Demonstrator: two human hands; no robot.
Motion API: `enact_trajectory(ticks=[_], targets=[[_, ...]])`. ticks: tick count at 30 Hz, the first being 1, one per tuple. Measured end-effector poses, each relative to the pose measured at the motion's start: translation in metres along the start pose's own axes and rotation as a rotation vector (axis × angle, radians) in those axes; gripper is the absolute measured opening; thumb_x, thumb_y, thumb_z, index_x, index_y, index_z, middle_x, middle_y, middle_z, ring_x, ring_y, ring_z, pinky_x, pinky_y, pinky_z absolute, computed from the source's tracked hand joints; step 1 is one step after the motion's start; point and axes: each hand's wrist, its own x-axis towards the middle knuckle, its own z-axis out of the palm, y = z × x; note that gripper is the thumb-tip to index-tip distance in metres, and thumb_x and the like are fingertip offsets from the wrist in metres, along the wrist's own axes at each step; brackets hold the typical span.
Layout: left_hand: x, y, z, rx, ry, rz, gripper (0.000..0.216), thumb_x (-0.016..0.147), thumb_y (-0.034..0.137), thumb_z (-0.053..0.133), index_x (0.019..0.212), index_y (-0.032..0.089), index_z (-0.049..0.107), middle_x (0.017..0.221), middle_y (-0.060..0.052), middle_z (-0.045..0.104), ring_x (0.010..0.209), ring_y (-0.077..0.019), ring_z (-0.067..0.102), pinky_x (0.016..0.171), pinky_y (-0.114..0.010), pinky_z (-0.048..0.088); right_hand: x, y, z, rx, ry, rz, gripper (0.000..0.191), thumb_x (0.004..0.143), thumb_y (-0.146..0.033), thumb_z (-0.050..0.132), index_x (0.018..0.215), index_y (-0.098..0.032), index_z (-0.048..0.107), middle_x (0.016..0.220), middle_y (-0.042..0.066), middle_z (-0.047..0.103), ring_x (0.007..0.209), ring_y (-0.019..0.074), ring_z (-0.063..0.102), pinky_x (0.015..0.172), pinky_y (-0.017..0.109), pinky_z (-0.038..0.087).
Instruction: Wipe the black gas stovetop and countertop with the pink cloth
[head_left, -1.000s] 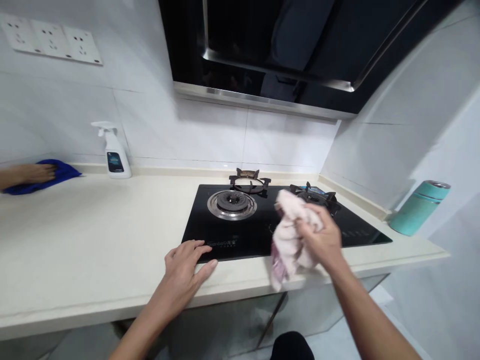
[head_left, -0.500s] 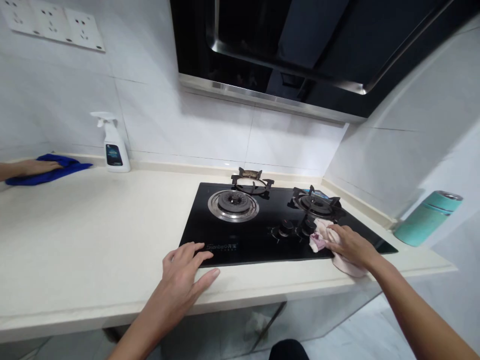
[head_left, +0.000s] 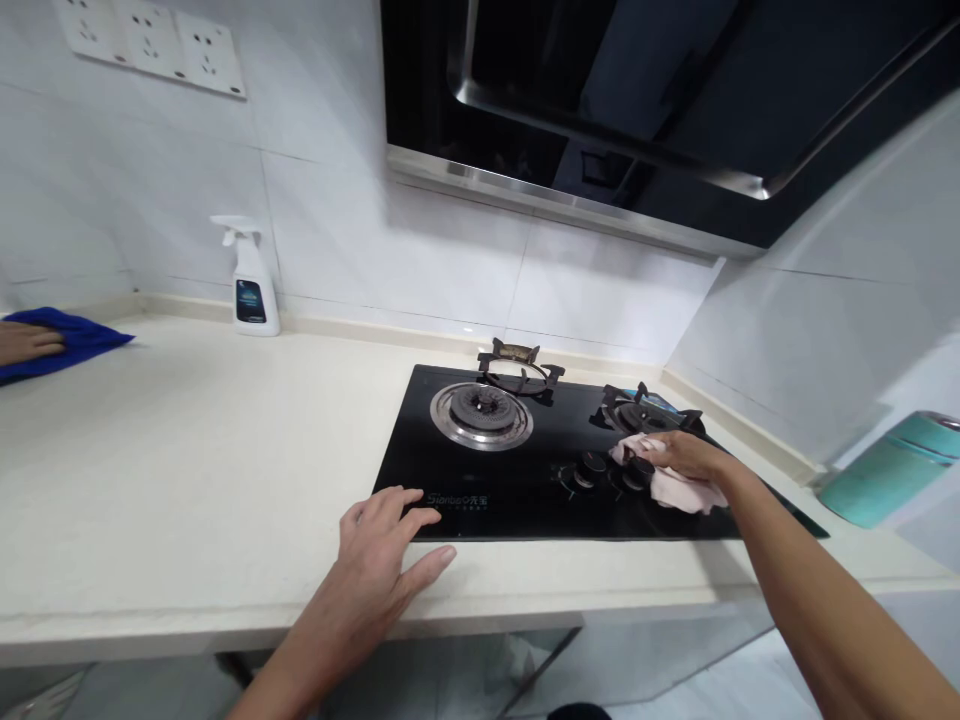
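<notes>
My right hand point(head_left: 686, 457) presses a crumpled pale pink cloth point(head_left: 679, 488) onto the black glass gas hob point(head_left: 495, 505), just right of the two control knobs point(head_left: 611, 472). The cloth touches the nearer knob. My left hand point(head_left: 379, 550) rests with its fingers apart at the hob's front edge, its fingertips on the glass and its palm over the cream countertop point(head_left: 187, 480). Both burners stand at the hob's back: the steel-ringed left burner point(head_left: 481, 415) and the right burner point(head_left: 645, 410).
At the far left, another person's hand point(head_left: 26, 342) lies on a blue cloth point(head_left: 75, 345). A white spray bottle point(head_left: 251, 285) stands against the backsplash. A teal flask point(head_left: 892, 470) stands at right. A black range hood point(head_left: 570, 120) hangs overhead.
My right hand has come down and moved back across the hob, with the cloth now flatter against the glass by the knobs. My left hand stays at the front edge. The other person's hand has shifted slightly.
</notes>
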Motion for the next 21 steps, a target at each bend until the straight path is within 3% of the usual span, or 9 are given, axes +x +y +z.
enact_trajectory(ticks=[5, 8, 16, 21], targets=[[0.000, 0.001, 0.001, -0.004, 0.008, -0.009, 0.028, 0.100, 0.047, 0.056, 0.118, 0.029, 0.069, 0.134, -0.009, 0.063, 0.132, -0.0334, 0.052, 0.107, -0.055, 0.037, 0.005, -0.008, -0.008, 0.064, -0.072, -0.129, 0.049, 0.086, -0.060, 0.059, 0.112, -0.022, 0.077, 0.112, 0.006, 0.075, 0.110, 0.0312, 0.065, 0.097, 0.036, 0.049], [0.000, 0.001, 0.000, 0.002, 0.013, 0.000, 0.029, 0.100, 0.047, 0.057, 0.118, 0.029, 0.069, 0.134, -0.009, 0.063, 0.131, -0.0331, 0.052, 0.107, -0.055, 0.037, 0.012, -0.014, -0.008, 0.045, -0.077, -0.132, 0.045, 0.085, -0.059, 0.061, 0.106, -0.023, 0.078, 0.108, 0.006, 0.075, 0.108, 0.0311, 0.066, 0.095, 0.035, 0.049], [0.000, 0.001, 0.000, 0.022, 0.012, 0.004, 0.027, 0.099, 0.046, 0.058, 0.117, 0.030, 0.069, 0.133, -0.009, 0.063, 0.130, -0.0331, 0.053, 0.107, -0.056, 0.037, 0.037, -0.027, 0.002, -0.142, 0.038, -0.021, 0.035, 0.077, -0.049, 0.075, 0.102, -0.024, 0.078, 0.094, 0.007, 0.074, 0.091, 0.0288, 0.068, 0.080, 0.034, 0.048], [-0.001, 0.002, -0.004, 0.000, -0.001, -0.007, 0.026, 0.100, 0.044, 0.058, 0.118, 0.029, 0.069, 0.135, -0.008, 0.062, 0.131, -0.0327, 0.053, 0.108, -0.055, 0.037, 0.027, -0.021, 0.008, -0.189, 0.130, -0.033, 0.031, 0.084, -0.048, 0.072, 0.105, -0.026, 0.076, 0.094, 0.004, 0.074, 0.086, 0.0230, 0.069, 0.075, 0.028, 0.046]])
